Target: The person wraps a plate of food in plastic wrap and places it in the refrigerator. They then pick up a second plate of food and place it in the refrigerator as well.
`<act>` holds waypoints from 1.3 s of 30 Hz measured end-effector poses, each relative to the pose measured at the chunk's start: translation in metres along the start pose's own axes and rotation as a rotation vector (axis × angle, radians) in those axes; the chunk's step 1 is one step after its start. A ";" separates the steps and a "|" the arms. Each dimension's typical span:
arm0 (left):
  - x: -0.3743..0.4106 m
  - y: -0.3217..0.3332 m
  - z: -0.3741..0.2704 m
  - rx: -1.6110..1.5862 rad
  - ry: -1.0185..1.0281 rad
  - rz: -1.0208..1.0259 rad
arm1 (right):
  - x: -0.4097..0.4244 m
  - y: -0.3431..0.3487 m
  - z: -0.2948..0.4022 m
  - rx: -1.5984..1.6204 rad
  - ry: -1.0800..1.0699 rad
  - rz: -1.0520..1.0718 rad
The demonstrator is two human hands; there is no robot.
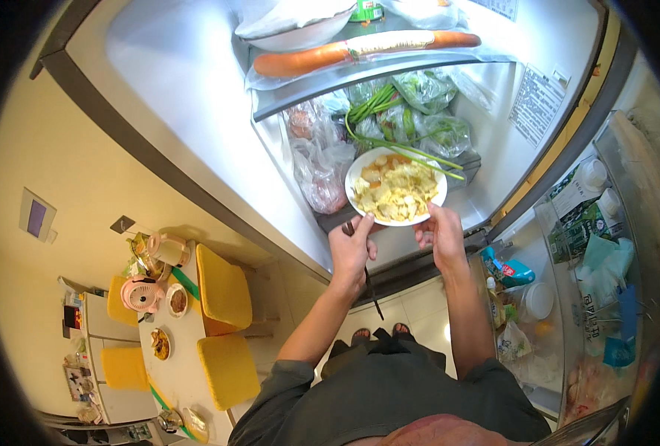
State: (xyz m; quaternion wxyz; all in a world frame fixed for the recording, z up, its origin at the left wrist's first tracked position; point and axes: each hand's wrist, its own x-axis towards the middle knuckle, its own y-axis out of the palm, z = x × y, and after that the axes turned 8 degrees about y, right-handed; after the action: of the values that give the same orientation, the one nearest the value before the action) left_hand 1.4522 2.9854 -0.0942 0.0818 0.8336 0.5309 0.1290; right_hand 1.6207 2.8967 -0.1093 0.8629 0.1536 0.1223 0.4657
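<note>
A white plate of cooked food, yellowish and in pieces (397,195), is held level in front of the open refrigerator. My left hand (352,245) grips its near left rim with the thumb on top; a thin dark stick-like utensil (372,284) also sits in that hand and points down. At the near right rim is my right hand (440,234), thumb on the edge and fingers beneath. Long green stalks (374,106) reach from the bagged vegetables over the plate's far right side; whether they touch the food cannot be told.
Bagged vegetables (427,89) and other plastic bags (321,167) fill the lower compartment. A long wrapped sausage (307,60) lies on the shelf above. The door racks (547,223) hold bottles and packets at right. A dining table (179,368) with yellow chairs (224,284) stands at left.
</note>
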 end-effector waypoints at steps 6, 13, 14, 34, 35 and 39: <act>-0.027 -0.003 -0.015 -0.047 -0.031 0.060 | -0.029 -0.001 0.004 0.036 0.042 -0.038; -0.045 -0.012 -0.020 -0.066 0.000 0.110 | -0.053 -0.001 0.004 0.034 0.049 -0.065; -0.046 -0.013 -0.022 -0.069 -0.001 0.107 | -0.054 0.002 0.007 0.036 0.043 -0.050; -0.043 -0.030 -0.037 -0.210 0.055 0.113 | -0.056 0.032 0.063 -0.022 0.051 0.006; -0.037 -0.031 -0.033 -0.209 0.047 0.100 | -0.058 0.032 0.063 -0.013 0.049 -0.001; -0.019 -0.036 -0.018 -0.129 0.065 0.137 | -0.069 0.032 0.065 0.016 0.051 -0.024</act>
State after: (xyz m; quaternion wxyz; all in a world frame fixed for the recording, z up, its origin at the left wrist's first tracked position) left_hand 1.4082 2.9832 -0.0897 0.1093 0.8562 0.4658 0.1951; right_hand 1.5826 2.8457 -0.0328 0.8636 0.1469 0.1498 0.4584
